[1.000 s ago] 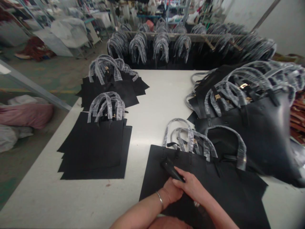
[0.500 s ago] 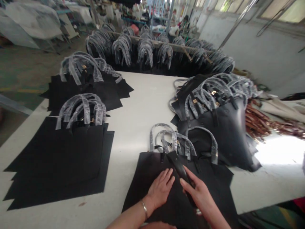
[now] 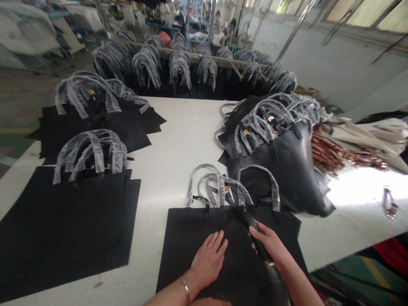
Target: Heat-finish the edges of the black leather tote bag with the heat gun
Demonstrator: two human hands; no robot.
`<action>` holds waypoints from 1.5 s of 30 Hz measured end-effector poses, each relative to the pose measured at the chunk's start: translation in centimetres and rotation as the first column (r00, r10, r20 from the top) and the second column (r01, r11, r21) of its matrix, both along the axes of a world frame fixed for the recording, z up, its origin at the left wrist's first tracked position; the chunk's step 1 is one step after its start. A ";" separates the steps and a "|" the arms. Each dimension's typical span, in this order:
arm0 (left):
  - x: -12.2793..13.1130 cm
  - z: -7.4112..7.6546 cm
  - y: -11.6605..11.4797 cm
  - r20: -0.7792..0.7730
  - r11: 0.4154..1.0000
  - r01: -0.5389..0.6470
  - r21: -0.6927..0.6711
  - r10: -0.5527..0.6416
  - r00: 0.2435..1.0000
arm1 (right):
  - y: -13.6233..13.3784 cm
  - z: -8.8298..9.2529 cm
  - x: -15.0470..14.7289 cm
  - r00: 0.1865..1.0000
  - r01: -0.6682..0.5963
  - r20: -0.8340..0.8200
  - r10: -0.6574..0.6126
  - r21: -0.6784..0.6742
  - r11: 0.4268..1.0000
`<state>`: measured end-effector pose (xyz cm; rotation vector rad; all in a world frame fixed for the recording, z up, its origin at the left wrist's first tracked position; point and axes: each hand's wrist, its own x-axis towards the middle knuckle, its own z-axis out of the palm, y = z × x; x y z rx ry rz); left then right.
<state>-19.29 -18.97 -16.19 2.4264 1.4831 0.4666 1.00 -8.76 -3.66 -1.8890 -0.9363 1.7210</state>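
Observation:
A black tote bag (image 3: 188, 238) lies flat at the table's front, its handles (image 3: 219, 187) wrapped in clear plastic. My left hand (image 3: 208, 257) rests on the bag, palm down, fingers stretched out and holding nothing. To its right, my right hand (image 3: 269, 242) is closed around a long black strap-like piece (image 3: 248, 219) with a silvery metal fitting near its lower end. The piece's upper end lies by the bag's top edge, close to the handles. Its exact kind is unclear, and its lower part is blurred. Another black bag (image 3: 290, 223) shows beneath on the right.
Black bags (image 3: 86, 221) are stacked at left, with another pile (image 3: 95, 127) behind. More bags (image 3: 280, 165) are heaped at right, beside brown straps (image 3: 328, 153). Bags with wrapped handles (image 3: 180, 68) hang on a rack beyond the white table (image 3: 178, 140). Some skin shows at the bottom edge.
The view has swung to the right, so the scene sits further left. My right hand and the black piece have shifted slightly right, away from my left hand, which stays flat.

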 end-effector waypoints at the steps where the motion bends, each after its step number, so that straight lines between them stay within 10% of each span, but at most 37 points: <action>1: 0.0 0.1 0.0 -0.006 1.000 0.001 -0.006 -0.001 1.000 | 0.0 0.0 0.1 1.000 -0.003 -0.007 0.003 -0.003 1.000; 7: -0.2 1.4 0.3 0.022 0.996 0.019 -0.082 -0.018 1.000 | -1.0 -0.2 0.5 0.997 -0.064 -0.038 0.061 -0.055 0.996; 15: -0.6 1.6 0.2 0.340 0.971 -0.051 -0.235 0.131 0.931 | -1.4 -1.0 -1.2 0.924 -0.302 0.327 0.198 0.305 0.903; 17: -1.1 2.0 1.8 0.514 0.917 -0.214 -0.337 0.370 0.774 | -2.8 -0.6 -0.9 0.907 -0.367 0.319 0.274 0.281 0.887; 20: -2.1 3.5 6.3 0.606 0.663 -0.431 -0.612 0.744 0.282 | -5.0 -0.6 -0.8 0.907 -0.366 0.306 0.289 0.235 0.900; 22: -3.0 4.5 10.0 0.514 0.478 -0.352 -0.805 0.858 -0.010 | -6.1 -1.0 -0.8 0.916 -0.331 0.307 0.258 0.216 0.919; 24: -3.8 5.1 13.2 0.397 0.368 -0.209 -0.906 0.909 -0.124 | -6.7 -1.5 -0.9 0.923 -0.304 0.306 0.233 0.212 0.929; 29: -5.3 4.8 15.7 0.318 0.311 -0.087 -0.946 0.946 -0.069 | -7.1 -2.0 -0.7 0.947 -0.245 0.256 0.194 0.186 0.951; 45: -6.7 4.1 10.9 0.462 0.503 -0.167 -0.848 0.856 0.233 | -6.9 -3.4 -0.4 0.954 -0.211 0.257 0.155 0.206 0.956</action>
